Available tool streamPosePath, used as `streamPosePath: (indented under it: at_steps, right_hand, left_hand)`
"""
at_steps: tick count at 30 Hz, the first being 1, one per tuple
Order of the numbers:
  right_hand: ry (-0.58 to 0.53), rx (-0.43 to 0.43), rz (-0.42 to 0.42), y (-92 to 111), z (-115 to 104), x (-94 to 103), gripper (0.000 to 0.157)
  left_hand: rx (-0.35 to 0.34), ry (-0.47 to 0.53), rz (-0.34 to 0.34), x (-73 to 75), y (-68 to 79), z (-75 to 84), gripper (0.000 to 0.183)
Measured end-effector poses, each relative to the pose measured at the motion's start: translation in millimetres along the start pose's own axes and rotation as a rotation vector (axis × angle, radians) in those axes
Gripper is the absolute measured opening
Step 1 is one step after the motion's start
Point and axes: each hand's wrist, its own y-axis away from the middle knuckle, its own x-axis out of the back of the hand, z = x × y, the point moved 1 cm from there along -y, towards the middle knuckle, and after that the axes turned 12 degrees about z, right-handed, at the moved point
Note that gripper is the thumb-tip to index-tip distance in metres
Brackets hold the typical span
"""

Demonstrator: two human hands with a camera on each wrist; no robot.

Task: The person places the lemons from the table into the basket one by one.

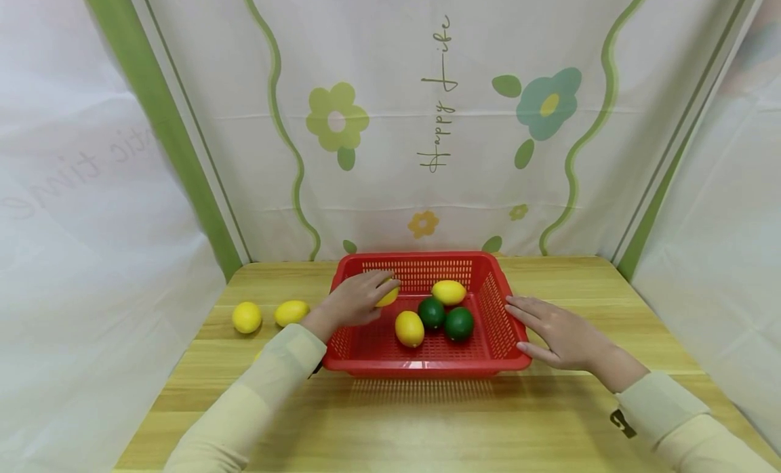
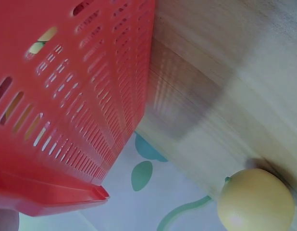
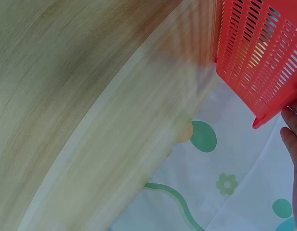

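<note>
My left hand [image 1: 356,298] reaches over the left side of a red plastic basket [image 1: 421,373] and grips a yellow lemon [image 1: 388,293], its fingers curled over the top. Inside the basket lie two more lemons, one at the front [image 1: 409,329] and one further back [image 1: 449,293]. Two dark green fruits, one [image 1: 431,312] beside the other [image 1: 459,324], sit between and right of them. On the basket's right rim rests my right hand [image 1: 564,334], fingers fairly straight; the right wrist view shows its fingertips [image 3: 291,132] at the rim.
Left of the basket, a round lemon [image 1: 247,318] and a longer lemon [image 1: 291,313] lie on the wooden table [image 1: 390,432]. A sliver of yellow shows beside the left sleeve [image 1: 262,385]. A white printed curtain [image 1: 378,188] hangs behind, with more cloth at both sides.
</note>
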Motion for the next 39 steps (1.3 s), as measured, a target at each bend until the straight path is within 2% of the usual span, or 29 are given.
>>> streamPosePath:
  at_steps: [9,16,29,39]
  right_hand:
    - [-0.008,-0.001,0.001,0,0,-1.1,0.064]
    - [0.002,0.0,0.002,1,0,-2.3,0.064]
    - [-0.01,-0.008,-0.001,2,2,-2.5,0.064]
    - [-0.014,-0.011,0.005,2,2,-3.6,0.064]
  left_hand:
    - [0.027,0.01,-0.013,0.1,3.9,-0.4,0.063]
    - [0.06,0.06,0.019,2.7,6.7,-0.7,0.064]
    - [0.014,0.029,0.047,3.6,11.8,-4.6,0.062]
    - [0.026,0.031,0.023,8.0,13.8,-5.7,0.063]
